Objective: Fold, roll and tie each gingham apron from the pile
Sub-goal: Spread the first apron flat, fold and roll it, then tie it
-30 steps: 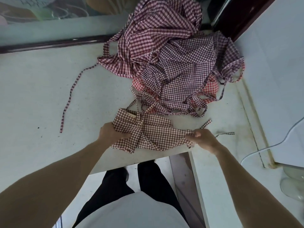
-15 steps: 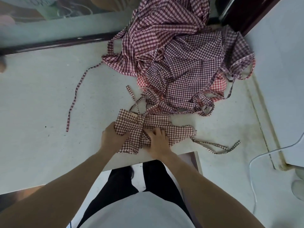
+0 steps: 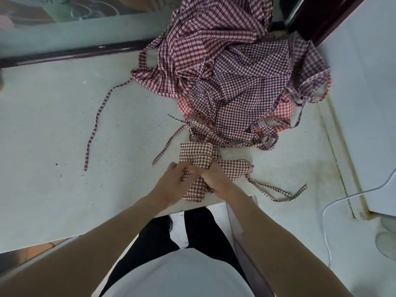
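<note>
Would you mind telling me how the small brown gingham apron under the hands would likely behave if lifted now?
The brown gingham apron would probably sag limply, since it lies creased and half-folded. Its loose tie trails on the table, so it would likely dangle. It seems light.

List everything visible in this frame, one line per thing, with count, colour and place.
folded apron: one, brown and cream gingham, at the table's near edge, partly under both hands.
pile: one heap of aprons, maroon, purple and red gingham, count unclear, far right of the table.
loose tie: one, maroon gingham, trailing left from the pile across the table.
tie: one, brown gingham, trailing right from the folded apron.
table: one, pale grey-white, under everything.
cable: one, white, at the right.
left hand: one, fingers curled on the folded apron's near part.
right hand: one, gripping the same cloth, beside the left hand.
</note>
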`<action>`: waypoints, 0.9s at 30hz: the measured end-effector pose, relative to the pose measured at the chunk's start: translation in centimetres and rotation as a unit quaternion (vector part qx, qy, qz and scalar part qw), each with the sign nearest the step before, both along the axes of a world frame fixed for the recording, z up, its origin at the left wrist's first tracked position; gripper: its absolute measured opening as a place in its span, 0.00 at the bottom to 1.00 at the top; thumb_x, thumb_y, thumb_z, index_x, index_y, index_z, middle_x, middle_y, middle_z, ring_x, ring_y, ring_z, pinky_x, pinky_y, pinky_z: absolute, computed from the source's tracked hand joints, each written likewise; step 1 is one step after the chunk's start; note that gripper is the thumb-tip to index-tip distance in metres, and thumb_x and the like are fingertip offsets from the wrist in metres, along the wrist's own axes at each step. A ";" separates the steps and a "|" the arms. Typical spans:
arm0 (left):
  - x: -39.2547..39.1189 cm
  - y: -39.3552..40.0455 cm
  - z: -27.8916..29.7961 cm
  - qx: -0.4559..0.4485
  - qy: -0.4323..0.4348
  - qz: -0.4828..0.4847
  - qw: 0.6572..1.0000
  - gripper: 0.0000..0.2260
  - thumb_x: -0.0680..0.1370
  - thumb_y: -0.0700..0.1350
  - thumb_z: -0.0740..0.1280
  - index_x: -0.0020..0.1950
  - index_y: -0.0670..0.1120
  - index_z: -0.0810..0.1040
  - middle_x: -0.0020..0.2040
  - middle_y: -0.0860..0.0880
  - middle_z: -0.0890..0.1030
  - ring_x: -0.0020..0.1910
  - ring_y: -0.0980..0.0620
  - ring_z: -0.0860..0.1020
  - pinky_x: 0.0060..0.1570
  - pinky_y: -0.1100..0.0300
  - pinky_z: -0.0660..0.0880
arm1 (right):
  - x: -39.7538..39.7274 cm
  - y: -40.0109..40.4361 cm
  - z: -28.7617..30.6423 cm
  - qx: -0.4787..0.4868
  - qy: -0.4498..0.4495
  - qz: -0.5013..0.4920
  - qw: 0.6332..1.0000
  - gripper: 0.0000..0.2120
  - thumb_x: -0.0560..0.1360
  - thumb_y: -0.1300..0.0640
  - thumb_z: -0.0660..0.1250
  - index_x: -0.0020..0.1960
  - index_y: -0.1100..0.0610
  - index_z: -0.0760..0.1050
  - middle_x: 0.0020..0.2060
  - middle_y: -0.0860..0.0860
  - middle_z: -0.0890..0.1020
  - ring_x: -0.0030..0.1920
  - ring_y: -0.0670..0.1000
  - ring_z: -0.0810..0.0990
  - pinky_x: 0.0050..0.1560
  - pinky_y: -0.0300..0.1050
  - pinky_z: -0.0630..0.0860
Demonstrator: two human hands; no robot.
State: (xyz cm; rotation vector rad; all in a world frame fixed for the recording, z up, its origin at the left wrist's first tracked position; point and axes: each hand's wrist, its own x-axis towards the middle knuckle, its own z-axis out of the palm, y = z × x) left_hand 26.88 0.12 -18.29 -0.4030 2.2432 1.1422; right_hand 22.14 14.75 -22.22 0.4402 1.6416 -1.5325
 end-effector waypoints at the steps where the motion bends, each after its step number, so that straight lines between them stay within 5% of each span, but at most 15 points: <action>1: 0.1 0.0 -0.5 0.004 -0.009 0.041 0.999 0.20 0.81 0.58 0.61 0.69 0.51 0.69 0.58 0.50 0.71 0.56 0.51 0.75 0.49 0.61 0.70 | -0.1 0.5 -0.4 0.021 -0.001 -0.001 1.000 0.39 0.62 0.48 0.80 0.69 0.53 0.68 0.60 0.50 0.80 0.59 0.53 0.80 0.64 0.60 0.77; 6: 0.3 -0.2 -3.6 0.059 -0.146 0.103 0.982 0.28 0.77 0.64 0.63 0.64 0.42 0.73 0.55 0.49 0.80 0.52 0.50 0.80 0.51 0.52 0.79 | -0.1 1.6 -1.1 0.099 0.013 -0.003 0.995 0.41 0.62 0.51 0.78 0.72 0.52 0.66 0.62 0.50 0.78 0.62 0.54 0.77 0.66 0.61 0.74; 10: -0.3 1.3 -3.7 0.111 -0.161 0.135 0.971 0.16 0.77 0.58 0.68 0.48 0.44 0.77 0.50 0.45 0.83 0.50 0.45 0.82 0.55 0.47 0.80 | -0.1 2.1 -1.7 0.240 0.145 0.029 0.960 0.36 0.72 0.47 0.73 0.75 0.55 0.65 0.68 0.54 0.74 0.68 0.57 0.72 0.69 0.59 0.71; 15: -0.4 2.8 -3.6 0.165 -0.175 0.217 0.946 0.21 0.76 0.53 0.71 0.61 0.45 0.70 0.58 0.47 0.78 0.56 0.46 0.80 0.57 0.46 0.79 | 1.1 2.1 -2.2 0.330 0.188 0.034 0.924 0.30 0.79 0.44 0.65 0.76 0.55 0.62 0.69 0.58 0.68 0.69 0.59 0.68 0.68 0.58 0.69; 20: -0.5 2.6 -2.8 0.285 -0.185 0.316 0.886 0.27 0.74 0.49 0.75 0.67 0.47 0.65 0.60 0.48 0.77 0.55 0.45 0.80 0.49 0.44 0.82 | 1.5 2.2 -0.6 0.253 0.157 -0.076 0.951 0.23 0.77 0.48 0.70 0.65 0.58 0.68 0.54 0.48 0.76 0.56 0.52 0.77 0.55 0.45 0.73; 23: -0.5 2.5 -2.3 0.277 -0.153 0.292 0.903 0.29 0.71 0.48 0.78 0.66 0.49 0.68 0.59 0.46 0.80 0.54 0.45 0.82 0.51 0.43 0.81 | 1.9 2.1 -0.1 0.261 0.169 -0.035 0.950 0.21 0.78 0.46 0.68 0.64 0.58 0.72 0.55 0.50 0.77 0.57 0.53 0.77 0.55 0.46 0.74; 27: -0.3 2.6 0.0 0.155 -0.011 0.208 0.966 0.23 0.72 0.49 0.76 0.63 0.50 0.71 0.49 0.50 0.83 0.42 0.57 0.83 0.38 0.63 0.80 | 1.2 2.1 2.0 0.251 0.170 -0.005 0.953 0.22 0.76 0.41 0.68 0.63 0.55 0.76 0.56 0.49 0.80 0.56 0.49 0.79 0.59 0.51 0.78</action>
